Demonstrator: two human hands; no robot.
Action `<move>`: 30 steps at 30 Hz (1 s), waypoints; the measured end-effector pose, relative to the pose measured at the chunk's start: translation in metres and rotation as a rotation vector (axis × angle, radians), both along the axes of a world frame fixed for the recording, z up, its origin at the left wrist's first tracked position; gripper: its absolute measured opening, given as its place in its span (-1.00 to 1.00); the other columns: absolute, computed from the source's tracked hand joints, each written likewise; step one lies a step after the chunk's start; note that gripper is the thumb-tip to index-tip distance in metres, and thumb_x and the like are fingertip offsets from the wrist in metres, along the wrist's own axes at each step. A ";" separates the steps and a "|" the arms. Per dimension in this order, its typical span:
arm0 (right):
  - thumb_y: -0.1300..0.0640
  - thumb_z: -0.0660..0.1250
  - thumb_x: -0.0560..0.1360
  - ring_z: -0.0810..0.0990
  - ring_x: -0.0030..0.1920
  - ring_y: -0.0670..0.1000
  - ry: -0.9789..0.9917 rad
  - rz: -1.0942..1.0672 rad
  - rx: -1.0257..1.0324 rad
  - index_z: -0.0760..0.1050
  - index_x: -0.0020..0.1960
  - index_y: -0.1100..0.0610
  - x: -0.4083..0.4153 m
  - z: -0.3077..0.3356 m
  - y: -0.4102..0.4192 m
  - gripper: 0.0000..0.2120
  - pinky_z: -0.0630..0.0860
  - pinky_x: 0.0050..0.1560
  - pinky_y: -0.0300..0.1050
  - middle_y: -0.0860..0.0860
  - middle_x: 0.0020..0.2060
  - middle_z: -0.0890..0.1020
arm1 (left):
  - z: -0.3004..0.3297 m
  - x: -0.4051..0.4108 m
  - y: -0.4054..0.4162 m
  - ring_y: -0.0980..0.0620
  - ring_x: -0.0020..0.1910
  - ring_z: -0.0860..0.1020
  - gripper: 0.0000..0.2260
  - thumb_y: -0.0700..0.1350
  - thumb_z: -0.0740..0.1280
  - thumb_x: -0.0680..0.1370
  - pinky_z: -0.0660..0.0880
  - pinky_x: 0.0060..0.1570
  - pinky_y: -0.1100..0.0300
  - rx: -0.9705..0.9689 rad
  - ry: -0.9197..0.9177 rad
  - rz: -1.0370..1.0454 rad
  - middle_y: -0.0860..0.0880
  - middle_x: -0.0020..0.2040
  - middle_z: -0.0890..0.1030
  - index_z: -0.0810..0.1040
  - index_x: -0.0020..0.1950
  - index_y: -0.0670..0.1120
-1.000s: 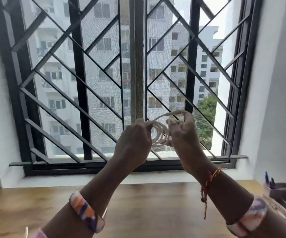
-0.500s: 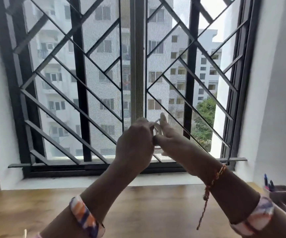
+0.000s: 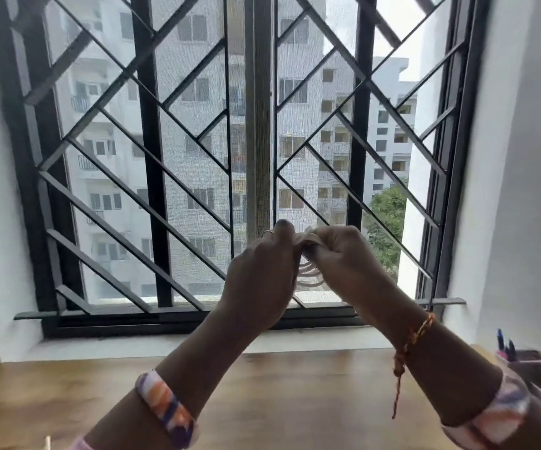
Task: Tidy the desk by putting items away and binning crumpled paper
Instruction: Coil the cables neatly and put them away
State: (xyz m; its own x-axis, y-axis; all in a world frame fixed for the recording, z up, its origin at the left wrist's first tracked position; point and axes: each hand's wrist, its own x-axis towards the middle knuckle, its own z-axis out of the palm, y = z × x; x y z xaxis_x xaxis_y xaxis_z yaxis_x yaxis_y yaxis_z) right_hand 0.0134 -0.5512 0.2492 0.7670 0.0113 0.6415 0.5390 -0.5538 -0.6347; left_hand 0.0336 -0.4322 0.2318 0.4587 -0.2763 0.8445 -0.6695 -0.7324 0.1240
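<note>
A coiled white cable point(image 3: 309, 274) hangs in the air between the two hands, raised in front of the window, well above the surface. Only a few pale loops show below the knuckles; the upper part of the coil is covered by the fingers, and a short pale bit peeks out at the top where the hands meet.

The left hand point(image 3: 262, 271) is curled around the coil from the left, with the thumb up against the cable and a ring on one finger. The right hand point(image 3: 344, 258) is clenched on the coil from the right, its fingers folded over the top loops. The two hands touch each other at the fingertips.

A red and orange thread bracelet point(image 3: 408, 349) is tied around the right wrist, with a loose end dangling below the forearm. Both forearms end in patterned sleeve cuffs in white, orange and purple.

Below the arms lies the wooden surface point(image 3: 279, 401). At its right edge stands a desk organizer point(image 3: 535, 368) with blue pens point(image 3: 506, 344) upright in it. Behind the hands a dark metal window grille point(image 3: 152, 157) with diagonal bars covers the window, and apartment blocks and a green tree show beyond it.
</note>
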 end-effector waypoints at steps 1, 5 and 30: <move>0.22 0.25 0.54 0.41 -0.35 0.04 0.046 0.060 0.044 0.55 -0.34 0.17 -0.002 0.002 0.000 -0.72 0.52 -0.24 0.08 0.21 -0.41 0.52 | -0.001 0.002 0.001 -0.17 -0.15 0.58 -0.79 0.01 0.06 0.61 0.40 -0.29 0.09 -0.007 -0.008 -0.016 -0.12 -0.11 0.57 0.31 0.08 -0.12; 0.19 0.28 0.51 0.53 -0.28 -0.05 0.220 0.257 0.205 0.56 -0.21 0.30 -0.013 0.009 -0.007 -0.79 0.48 -0.25 -0.33 0.16 -0.25 0.60 | 0.000 0.005 0.005 -0.14 -0.28 0.56 -0.80 0.03 0.07 0.58 0.42 -0.37 0.10 0.009 -0.059 -0.126 -0.11 -0.17 0.56 0.27 0.06 -0.08; 0.36 0.41 0.35 0.64 -0.17 -0.11 -0.017 0.330 0.293 0.59 0.00 0.15 -0.010 -0.005 -0.005 -0.75 0.56 -0.15 -0.28 -0.01 -0.19 0.67 | 0.003 0.017 0.010 0.07 -0.45 0.35 -0.69 -0.05 0.11 0.61 0.27 -0.47 0.26 -0.154 0.437 -0.249 0.00 -0.44 0.41 0.39 -0.30 -0.11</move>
